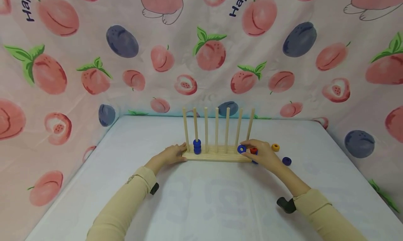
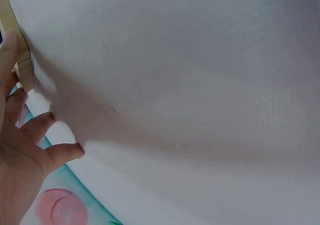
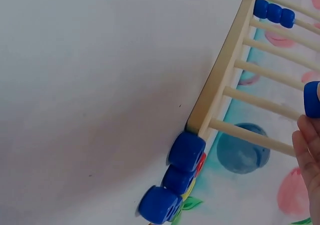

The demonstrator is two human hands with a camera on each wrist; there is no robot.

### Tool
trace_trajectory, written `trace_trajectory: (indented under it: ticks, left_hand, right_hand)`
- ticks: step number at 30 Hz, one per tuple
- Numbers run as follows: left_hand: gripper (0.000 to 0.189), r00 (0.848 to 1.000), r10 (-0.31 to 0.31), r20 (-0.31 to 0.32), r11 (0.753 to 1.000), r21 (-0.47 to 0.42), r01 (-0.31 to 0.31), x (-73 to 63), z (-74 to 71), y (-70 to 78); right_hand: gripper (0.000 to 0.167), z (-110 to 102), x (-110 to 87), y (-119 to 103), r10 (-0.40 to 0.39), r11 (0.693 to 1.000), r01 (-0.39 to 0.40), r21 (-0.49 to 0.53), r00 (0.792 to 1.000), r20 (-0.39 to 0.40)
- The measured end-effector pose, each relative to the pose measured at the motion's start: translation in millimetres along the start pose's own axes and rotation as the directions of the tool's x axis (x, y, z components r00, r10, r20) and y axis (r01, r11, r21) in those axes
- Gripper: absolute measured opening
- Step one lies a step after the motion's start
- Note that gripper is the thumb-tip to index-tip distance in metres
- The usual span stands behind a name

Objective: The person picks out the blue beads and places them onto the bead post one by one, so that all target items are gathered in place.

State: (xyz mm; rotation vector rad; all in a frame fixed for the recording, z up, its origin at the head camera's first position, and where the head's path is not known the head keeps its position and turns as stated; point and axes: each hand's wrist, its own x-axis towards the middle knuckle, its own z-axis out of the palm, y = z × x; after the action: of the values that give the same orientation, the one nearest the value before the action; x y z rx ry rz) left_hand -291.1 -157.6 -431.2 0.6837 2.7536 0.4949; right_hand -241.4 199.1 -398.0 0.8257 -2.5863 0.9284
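Head view: right hand (image 1: 263, 154) pinches glossy blue ring (image 1: 239, 151) near right end of wooden rack (image 1: 217, 155), held by edge, which leaves hole unblocked. Left hand (image 1: 171, 154) grips rack's opposite end, probably steadying it. Rack sits on white desk (image 1: 220, 202): long pale base (image 1: 220, 158), seven slim round pegs (image 1: 216, 129); three thick, rounded blue rings (image 1: 197, 147) stacked on second from left. Loose yellow ring (image 1: 274, 150), red ring (image 1: 253, 150), others beside right end, seemingly for easy reach.

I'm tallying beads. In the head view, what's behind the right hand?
Parts of a red bead and blue beads show past the right hand. It covers the rest, so that view can't give their number.
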Motion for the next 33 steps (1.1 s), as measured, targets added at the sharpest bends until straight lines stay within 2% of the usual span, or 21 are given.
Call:
trace_trajectory:
  ticks: [8, 13, 18, 27, 33]
  left_hand:
    - [0.06, 1.0, 0.003, 0.003, 1.0, 0.007, -0.003, 0.9, 0.9, -1.2]
    - [0.06, 1.0, -0.005, 0.006, 1.0, 0.015, 0.005, 1.4, 0.6, -1.5]
    - [0.061, 1.0, -0.021, 0.009, 1.0, 0.001, 0.021, 1.6, 1.3, -1.2]
    - [0.06, 1.0, -0.028, 0.002, 1.0, -0.001, 0.028, 0.9, 3.3, -1.5]
    - [0.06, 1.0, -0.023, -0.005, 1.0, 0.017, 0.023, 1.8, 3.9, -2.0]
  right_hand:
    - [0.034, 5, 4.6, -6, -0.044, 0.999, 0.045, 0.001, 0.997, -0.063]
    - [0.037, 5, 9.6, -18, -0.1, 0.995, 0.099, -0.016, 0.985, -0.138]
    - [0.037, 6, 13.7, -27, -0.145, 0.989, 0.145, -0.016, 0.974, -0.171]
    - [0.036, 12, 25.5, -39, -0.288, 0.957, 0.285, -0.046, 0.932, -0.221]
    - [0.038, 14, 31.1, -49, -0.33, 0.943, 0.331, -0.032, 0.919, -0.216]
